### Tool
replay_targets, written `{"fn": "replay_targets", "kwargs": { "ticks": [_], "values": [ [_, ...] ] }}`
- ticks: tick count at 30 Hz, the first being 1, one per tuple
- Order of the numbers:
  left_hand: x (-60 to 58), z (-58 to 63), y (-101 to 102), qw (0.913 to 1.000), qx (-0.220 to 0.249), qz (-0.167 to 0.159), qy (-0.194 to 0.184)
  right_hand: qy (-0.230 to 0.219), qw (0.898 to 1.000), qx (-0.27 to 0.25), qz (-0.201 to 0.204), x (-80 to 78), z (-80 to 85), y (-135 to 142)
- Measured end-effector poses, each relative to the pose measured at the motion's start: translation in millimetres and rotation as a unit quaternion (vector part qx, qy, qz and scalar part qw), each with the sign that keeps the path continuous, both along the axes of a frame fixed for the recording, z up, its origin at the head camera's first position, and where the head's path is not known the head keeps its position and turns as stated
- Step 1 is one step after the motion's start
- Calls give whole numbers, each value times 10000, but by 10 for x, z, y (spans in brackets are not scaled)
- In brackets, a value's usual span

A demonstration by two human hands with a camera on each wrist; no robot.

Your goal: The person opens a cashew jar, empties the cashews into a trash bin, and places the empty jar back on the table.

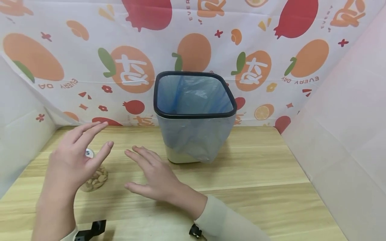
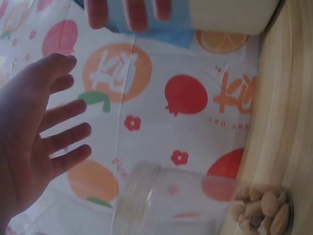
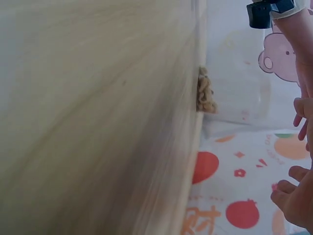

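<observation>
My left hand (image 1: 70, 160) is raised above the left part of the table, fingers spread and thumb apart, holding nothing. Below and partly behind it stands a clear jar (image 1: 98, 182) of pale nuts, with a white round patch at its top. The left wrist view shows the jar (image 2: 171, 200) mostly empty above, nuts (image 2: 264, 208) gathered at its bottom. To the right of the jar, my right hand (image 1: 158, 179) hovers over the table with extended fingers and nothing in its grasp. Its fingers (image 2: 134, 14) enter the left wrist view from the top.
A light bin (image 1: 175, 155) with a black rim and a translucent bag liner (image 1: 205, 137) stands at the back middle of the wooden table (image 1: 262, 187). Fruit-printed cloth (image 1: 193, 20) hangs behind it. A pale side panel (image 1: 340, 110) bounds the right.
</observation>
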State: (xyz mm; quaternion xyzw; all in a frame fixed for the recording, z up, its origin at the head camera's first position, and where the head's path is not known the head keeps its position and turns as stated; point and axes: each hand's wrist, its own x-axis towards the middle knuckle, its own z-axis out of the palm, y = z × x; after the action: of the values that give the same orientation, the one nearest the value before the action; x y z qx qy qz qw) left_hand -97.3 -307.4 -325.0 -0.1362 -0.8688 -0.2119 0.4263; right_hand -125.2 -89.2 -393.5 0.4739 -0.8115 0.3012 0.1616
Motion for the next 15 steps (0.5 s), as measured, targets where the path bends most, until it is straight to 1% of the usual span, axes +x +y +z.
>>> {"fn": "replay_targets", "kwargs": {
  "ticks": [4,6,11,13,15],
  "values": [
    [34,-29,-151,9987,-42,120,-484,-499,9983,269,-99,-18,-15,-164],
    [42,-48,-215,9978,9,131,-654,-705,9965,407,-164,-27,-28,-243],
    [56,-94,-340,9904,96,287,-1351,-1135,9908,654,-334,-44,-60,-384],
    [65,-109,-386,9866,113,351,-1590,-1294,9888,679,-308,-48,-71,-443],
    [80,-124,-434,9837,105,399,-1751,-1436,9869,688,-246,-48,-82,-505]
  ]
}}
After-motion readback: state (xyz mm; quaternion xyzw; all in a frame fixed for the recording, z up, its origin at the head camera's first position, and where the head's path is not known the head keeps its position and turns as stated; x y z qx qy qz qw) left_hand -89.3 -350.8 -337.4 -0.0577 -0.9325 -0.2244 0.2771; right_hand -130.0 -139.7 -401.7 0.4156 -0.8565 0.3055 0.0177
